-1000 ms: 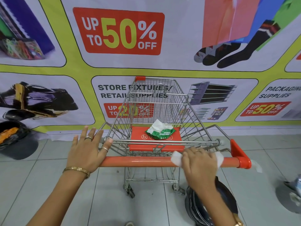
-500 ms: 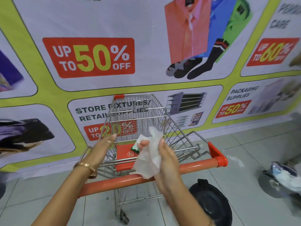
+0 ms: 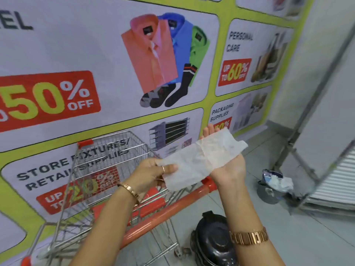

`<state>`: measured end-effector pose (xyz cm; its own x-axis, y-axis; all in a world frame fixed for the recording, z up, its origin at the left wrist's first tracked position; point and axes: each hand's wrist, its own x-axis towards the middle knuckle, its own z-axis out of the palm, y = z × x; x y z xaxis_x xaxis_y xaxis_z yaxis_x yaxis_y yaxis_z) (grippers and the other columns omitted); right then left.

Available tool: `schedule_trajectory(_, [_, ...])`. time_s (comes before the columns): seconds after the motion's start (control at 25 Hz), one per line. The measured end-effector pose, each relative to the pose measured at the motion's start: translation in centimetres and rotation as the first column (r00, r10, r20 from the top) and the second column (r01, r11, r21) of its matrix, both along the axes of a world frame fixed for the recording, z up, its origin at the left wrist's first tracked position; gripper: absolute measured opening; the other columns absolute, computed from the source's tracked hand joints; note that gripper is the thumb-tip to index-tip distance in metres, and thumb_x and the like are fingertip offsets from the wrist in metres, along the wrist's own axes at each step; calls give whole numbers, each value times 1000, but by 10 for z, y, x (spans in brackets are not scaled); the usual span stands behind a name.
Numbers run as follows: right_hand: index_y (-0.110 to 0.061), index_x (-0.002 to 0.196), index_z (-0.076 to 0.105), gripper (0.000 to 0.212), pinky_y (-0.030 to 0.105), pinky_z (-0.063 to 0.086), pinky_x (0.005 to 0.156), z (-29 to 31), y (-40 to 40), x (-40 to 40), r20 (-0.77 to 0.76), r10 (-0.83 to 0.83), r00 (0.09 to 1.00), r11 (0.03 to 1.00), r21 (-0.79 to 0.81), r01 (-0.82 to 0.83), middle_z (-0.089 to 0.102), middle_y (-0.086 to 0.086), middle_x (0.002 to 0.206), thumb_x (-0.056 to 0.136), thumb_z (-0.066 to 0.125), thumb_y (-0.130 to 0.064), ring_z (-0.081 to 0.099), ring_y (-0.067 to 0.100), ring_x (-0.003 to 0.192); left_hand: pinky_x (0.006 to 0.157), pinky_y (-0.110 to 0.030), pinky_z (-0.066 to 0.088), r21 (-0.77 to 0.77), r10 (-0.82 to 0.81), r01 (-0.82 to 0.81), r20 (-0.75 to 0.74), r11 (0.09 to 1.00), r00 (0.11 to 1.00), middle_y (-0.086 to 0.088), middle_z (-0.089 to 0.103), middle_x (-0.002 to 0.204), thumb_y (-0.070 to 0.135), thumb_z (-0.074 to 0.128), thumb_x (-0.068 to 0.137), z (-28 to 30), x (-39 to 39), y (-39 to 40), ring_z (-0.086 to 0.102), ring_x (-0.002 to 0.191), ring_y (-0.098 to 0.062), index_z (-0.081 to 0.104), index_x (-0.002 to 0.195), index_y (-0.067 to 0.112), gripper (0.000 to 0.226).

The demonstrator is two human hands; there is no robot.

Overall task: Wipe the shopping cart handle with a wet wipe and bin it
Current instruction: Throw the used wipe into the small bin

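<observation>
Step in hand: wiping looks finished, binning not yet done. Wet wipe [image 3: 199, 160]: spread flat, raised above the orange cart handle [image 3: 163, 214]. Left hand [image 3: 151, 175]: pinching the wipe's near edge. Right hand [image 3: 226, 160]: open-palmed beneath it. Next, likely: crumple, carry to the small bin [image 3: 269, 191] standing off right.

thin crinkled cloth wipe [image 3: 197, 162], wire-metal cart [image 3: 107, 162]
</observation>
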<state>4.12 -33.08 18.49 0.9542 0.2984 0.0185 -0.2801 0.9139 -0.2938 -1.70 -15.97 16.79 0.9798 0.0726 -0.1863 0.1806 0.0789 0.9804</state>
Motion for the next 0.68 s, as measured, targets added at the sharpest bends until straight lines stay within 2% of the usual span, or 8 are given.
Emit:
schedule_trajectory(0.08, [5,98,68,76,49,37,97,-4,-37,8,-24,-52,998,999,15,52,71,23,100,98,13,-48,61,33,99,43,-18,53,-47,54,-53,35,997,998,3,71,54,3,64,79,6,9,-26,65,47,-9,67,69,10,12])
schedule_trajectory(0.16, [6,105,62,84,50,33,96,-10,-73,13,-51,-68,996,997,29,70,69,26,102,94,8,-57,57,36,104,44,-17,54,-56,115,-112,67,992,991,2,72,60,5,64,79,9,17,-53,66,53,-11,68,72,12,10])
schedule_trajectory(0.24, [7,111,57,86,52,33,94,-17,-113,15,-72,-68,995,997,43,72,66,29,106,92,10,-62,53,39,110,47,-18,55,-9,176,-176,99,984,979,-1,70,70,8,66,79,7,24,-87,64,62,-16,68,73,14,8])
schedule_trajectory(0.36, [10,112,58,89,54,38,90,-32,-166,14,-123,-49,991,999,14,51,64,30,111,89,16,-65,54,40,109,57,-26,53,119,229,-243,121,963,966,-4,67,71,14,68,79,-6,32,-132,61,64,-20,70,75,14,4])
schedule_trajectory(0.44, [12,112,57,90,54,39,87,-44,-200,14,-147,-44,988,999,-20,41,62,31,114,88,19,-66,54,41,108,62,-30,49,175,192,-215,137,961,972,-10,67,72,16,68,78,-20,38,-163,58,65,-24,69,69,16,10])
schedule_trajectory(0.56, [11,114,53,87,51,35,97,-66,-238,14,-231,-51,972,998,-48,41,55,31,121,88,23,-66,52,41,111,65,-30,46,230,124,-152,132,961,983,-7,66,67,14,68,79,-45,43,-200,58,65,-21,67,60,18,19])
schedule_trajectory(0.68, [8,125,48,85,47,29,105,-91,-264,18,-309,-74,948,995,-91,48,47,27,134,88,26,-65,49,40,114,68,-32,44,308,57,-69,48,949,997,-9,63,69,18,68,79,-79,50,-226,56,67,-22,69,68,0,22])
